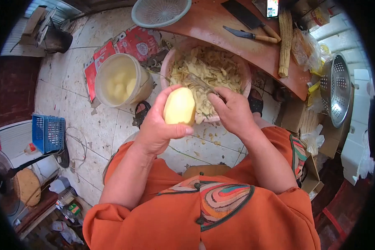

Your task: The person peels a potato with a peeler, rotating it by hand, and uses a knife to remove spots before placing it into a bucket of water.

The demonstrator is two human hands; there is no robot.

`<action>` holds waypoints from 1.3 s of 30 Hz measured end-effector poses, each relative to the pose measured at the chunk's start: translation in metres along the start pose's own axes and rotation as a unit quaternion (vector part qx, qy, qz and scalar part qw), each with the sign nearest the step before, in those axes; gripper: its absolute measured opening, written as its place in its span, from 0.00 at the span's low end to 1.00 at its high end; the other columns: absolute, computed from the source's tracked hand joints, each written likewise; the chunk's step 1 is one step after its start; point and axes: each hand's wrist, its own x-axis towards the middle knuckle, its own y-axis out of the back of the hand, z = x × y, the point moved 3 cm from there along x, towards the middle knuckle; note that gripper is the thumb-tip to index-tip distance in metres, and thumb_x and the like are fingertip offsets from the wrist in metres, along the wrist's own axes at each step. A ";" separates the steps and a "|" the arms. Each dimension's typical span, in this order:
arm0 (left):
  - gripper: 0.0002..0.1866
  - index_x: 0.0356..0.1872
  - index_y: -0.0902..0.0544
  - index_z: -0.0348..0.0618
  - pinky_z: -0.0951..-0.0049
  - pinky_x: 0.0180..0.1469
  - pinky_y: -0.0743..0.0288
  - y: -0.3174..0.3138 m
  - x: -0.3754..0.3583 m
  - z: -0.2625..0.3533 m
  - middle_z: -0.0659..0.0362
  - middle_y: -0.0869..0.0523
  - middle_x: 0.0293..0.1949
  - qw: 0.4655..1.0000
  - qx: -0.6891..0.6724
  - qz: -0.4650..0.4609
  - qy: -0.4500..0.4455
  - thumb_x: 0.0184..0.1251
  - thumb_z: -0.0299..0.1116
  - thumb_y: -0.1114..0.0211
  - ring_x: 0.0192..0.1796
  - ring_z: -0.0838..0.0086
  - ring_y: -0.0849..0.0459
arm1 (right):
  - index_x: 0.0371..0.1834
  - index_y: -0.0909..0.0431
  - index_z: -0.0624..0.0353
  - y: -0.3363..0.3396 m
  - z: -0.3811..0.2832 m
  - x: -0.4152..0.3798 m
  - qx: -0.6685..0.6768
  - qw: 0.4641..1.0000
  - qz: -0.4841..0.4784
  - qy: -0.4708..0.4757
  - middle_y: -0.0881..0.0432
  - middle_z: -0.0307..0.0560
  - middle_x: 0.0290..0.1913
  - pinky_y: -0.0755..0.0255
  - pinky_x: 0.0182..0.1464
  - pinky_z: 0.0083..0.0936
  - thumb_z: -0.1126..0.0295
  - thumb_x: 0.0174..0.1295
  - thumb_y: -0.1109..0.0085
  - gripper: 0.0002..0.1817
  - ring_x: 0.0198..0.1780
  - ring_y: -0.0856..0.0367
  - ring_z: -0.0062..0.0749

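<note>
Yellow peeled potato [179, 106] sits clamped in the left hand [158, 125] above the pink basin of peelings [246, 75], so the right hand [233, 110], fingers closed round the peeler [200, 83], should stroke shallowly away, turning it for leftover skin

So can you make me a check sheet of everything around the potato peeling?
Surface: pale tiled floor, scraps scattered on it.
Job's things: peeled potato in the left hand; peeler in the right hand; pink basin full of peelings; bucket of potatoes in water.
Clutter: red packets, blue basket, metal colander, two knives on the orange table.
Hands: both gripping.
Cables: a thin wire by the basket.
Surroundings: fan, cardboard boxes.
</note>
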 end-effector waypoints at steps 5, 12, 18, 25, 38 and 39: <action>0.51 0.70 0.36 0.40 0.71 0.56 0.24 0.017 0.002 -0.001 0.56 0.22 0.54 0.923 0.361 0.121 -0.060 0.39 0.25 0.20 0.55 0.72 0.22 | 0.49 0.18 0.59 -0.005 -0.026 -0.016 -0.060 0.992 -0.030 0.110 0.15 0.59 0.40 0.22 0.45 0.42 0.62 0.67 0.40 0.14 0.44 0.15 0.54; 0.50 0.69 0.34 0.41 0.69 0.60 0.26 0.011 0.000 0.003 0.58 0.22 0.55 0.871 0.473 0.105 -0.087 0.36 0.25 0.20 0.56 0.71 0.22 | 0.47 0.19 0.60 -0.001 -0.004 0.002 -0.170 0.984 -0.036 0.046 0.15 0.58 0.41 0.22 0.43 0.45 0.60 0.66 0.40 0.15 0.43 0.16 0.54; 0.47 0.69 0.34 0.42 0.74 0.48 0.22 0.012 0.000 0.005 0.58 0.22 0.53 0.973 0.214 0.087 -0.009 0.41 0.21 0.22 0.51 0.74 0.21 | 0.47 0.19 0.61 -0.003 -0.013 -0.006 -0.089 0.994 -0.014 0.055 0.15 0.60 0.40 0.23 0.45 0.46 0.61 0.66 0.40 0.15 0.43 0.17 0.57; 0.46 0.68 0.34 0.42 0.77 0.37 0.22 0.016 0.003 0.001 0.59 0.22 0.49 0.990 0.091 0.096 0.043 0.43 0.18 0.23 0.45 0.75 0.20 | 0.51 0.20 0.58 -0.016 -0.024 -0.021 -0.085 0.987 -0.039 0.128 0.16 0.58 0.42 0.23 0.46 0.45 0.59 0.68 0.43 0.16 0.45 0.17 0.55; 0.40 0.66 0.31 0.38 0.74 0.51 0.21 0.018 0.003 0.000 0.55 0.19 0.50 0.996 0.028 0.085 0.023 0.46 0.23 0.27 0.49 0.71 0.17 | 0.50 0.21 0.63 -0.016 -0.027 -0.030 -0.063 0.987 -0.040 0.141 0.17 0.59 0.36 0.23 0.45 0.39 0.65 0.69 0.42 0.14 0.42 0.17 0.56; 0.40 0.66 0.31 0.38 0.74 0.51 0.21 0.018 0.003 0.000 0.55 0.19 0.50 0.996 0.028 0.085 0.024 0.46 0.23 0.27 0.49 0.71 0.17 | 0.51 0.21 0.62 -0.019 -0.023 -0.031 -0.069 0.986 -0.031 0.146 0.17 0.58 0.36 0.24 0.45 0.40 0.64 0.70 0.42 0.14 0.42 0.18 0.56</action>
